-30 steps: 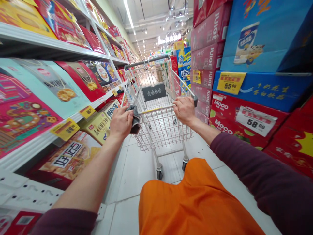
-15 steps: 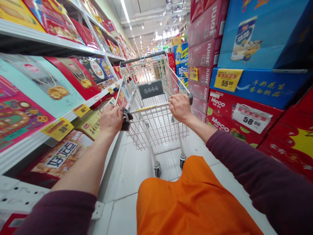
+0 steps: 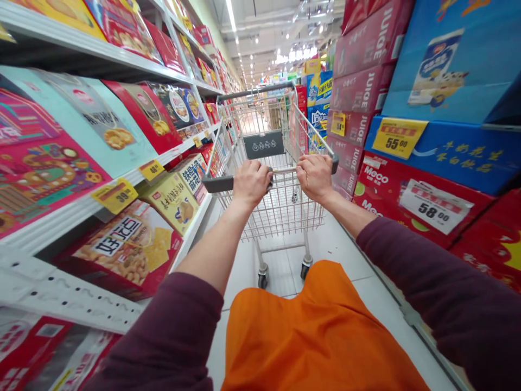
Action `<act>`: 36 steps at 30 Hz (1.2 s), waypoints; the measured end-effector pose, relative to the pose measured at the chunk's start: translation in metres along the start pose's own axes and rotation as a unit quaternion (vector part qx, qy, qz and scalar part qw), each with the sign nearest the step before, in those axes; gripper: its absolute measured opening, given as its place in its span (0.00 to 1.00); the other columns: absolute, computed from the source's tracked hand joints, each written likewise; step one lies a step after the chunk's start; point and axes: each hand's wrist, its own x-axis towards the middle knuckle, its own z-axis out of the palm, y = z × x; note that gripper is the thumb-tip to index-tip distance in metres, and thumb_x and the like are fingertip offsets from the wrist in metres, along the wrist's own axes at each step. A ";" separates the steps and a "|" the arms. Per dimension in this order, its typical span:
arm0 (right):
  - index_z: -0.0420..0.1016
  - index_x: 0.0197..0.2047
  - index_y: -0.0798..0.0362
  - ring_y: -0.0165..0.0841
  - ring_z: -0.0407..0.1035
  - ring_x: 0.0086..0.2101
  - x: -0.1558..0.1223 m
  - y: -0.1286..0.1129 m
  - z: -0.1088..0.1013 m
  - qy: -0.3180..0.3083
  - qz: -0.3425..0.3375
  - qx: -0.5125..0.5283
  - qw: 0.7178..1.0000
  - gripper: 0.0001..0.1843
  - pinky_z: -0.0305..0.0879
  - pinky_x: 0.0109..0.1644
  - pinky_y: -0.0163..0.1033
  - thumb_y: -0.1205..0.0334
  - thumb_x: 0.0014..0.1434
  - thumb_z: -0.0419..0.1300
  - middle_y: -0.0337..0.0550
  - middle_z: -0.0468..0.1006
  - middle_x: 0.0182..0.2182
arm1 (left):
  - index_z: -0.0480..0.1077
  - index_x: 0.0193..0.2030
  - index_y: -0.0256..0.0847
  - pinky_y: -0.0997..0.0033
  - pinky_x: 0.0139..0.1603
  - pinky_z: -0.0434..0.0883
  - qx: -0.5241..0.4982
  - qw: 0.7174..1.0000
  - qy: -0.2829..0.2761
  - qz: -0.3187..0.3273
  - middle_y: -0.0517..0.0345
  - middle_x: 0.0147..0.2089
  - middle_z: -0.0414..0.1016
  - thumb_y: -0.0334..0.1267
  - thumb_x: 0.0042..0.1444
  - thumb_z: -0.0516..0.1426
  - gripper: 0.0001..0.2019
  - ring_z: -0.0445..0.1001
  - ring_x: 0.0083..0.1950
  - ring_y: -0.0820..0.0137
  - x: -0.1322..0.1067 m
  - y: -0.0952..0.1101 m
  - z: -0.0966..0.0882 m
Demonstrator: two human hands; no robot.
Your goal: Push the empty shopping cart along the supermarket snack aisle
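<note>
In front of me stands a wire shopping cart (image 3: 280, 217) with a grey handle bar and a dark plate (image 3: 264, 145) on its child-seat flap. My left hand (image 3: 252, 183) is wrapped round the handle left of its middle, at the inner end of the dark grip (image 3: 218, 184). Round the right part of the same bar, my right hand (image 3: 315, 176) is closed, close to the dark corner cap (image 3: 335, 163). The two hands are a short way apart, with a bit of bare bar between them. I see no goods in the cart's basket.
Shelves (image 3: 134, 174) of boxed snacks with yellow price tags line the left side. On the right, pink cartons (image 3: 362, 81), a blue drink carton (image 3: 439, 152) and red Meco boxes (image 3: 419, 195) are stacked close to the cart. A tiled floor (image 3: 280, 266) runs under it.
My left hand has shifted inward along the handle, from its left end towards the middle. My right hand keeps its hold. The view has turned slightly left.
</note>
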 end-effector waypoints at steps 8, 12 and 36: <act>0.76 0.45 0.50 0.42 0.65 0.52 -0.004 -0.003 -0.002 -0.028 -0.035 -0.019 0.999 0.18 0.48 0.57 0.50 0.60 0.64 0.45 0.46 0.76 0.49 | 0.74 0.41 0.43 0.57 0.49 0.68 0.056 0.998 0.039 0.012 0.49 0.45 0.73 0.40 0.63 0.48 0.13 0.69 0.48 0.58 -0.024 -0.070 -0.010; 0.76 0.47 0.51 0.42 0.66 0.50 -0.003 -0.015 -0.002 -0.036 -0.026 -0.013 0.999 0.18 0.48 0.56 0.49 0.61 0.64 0.46 0.47 0.78 0.48 | 0.74 0.39 0.42 0.57 0.51 0.68 0.023 0.998 0.045 -0.026 0.48 0.45 0.73 0.39 0.63 0.47 0.14 0.68 0.50 0.58 -0.020 -0.056 -0.004; 0.60 0.66 0.54 0.44 0.66 0.55 0.002 -0.114 -0.020 -0.157 -0.042 0.049 0.986 0.27 0.56 0.58 0.49 0.54 0.66 0.50 0.55 0.64 0.64 | 0.71 0.33 0.41 0.58 0.48 0.69 -0.037 0.997 0.070 -0.017 0.50 0.37 0.73 0.36 0.62 0.47 0.13 0.70 0.42 0.61 -0.014 -0.036 0.011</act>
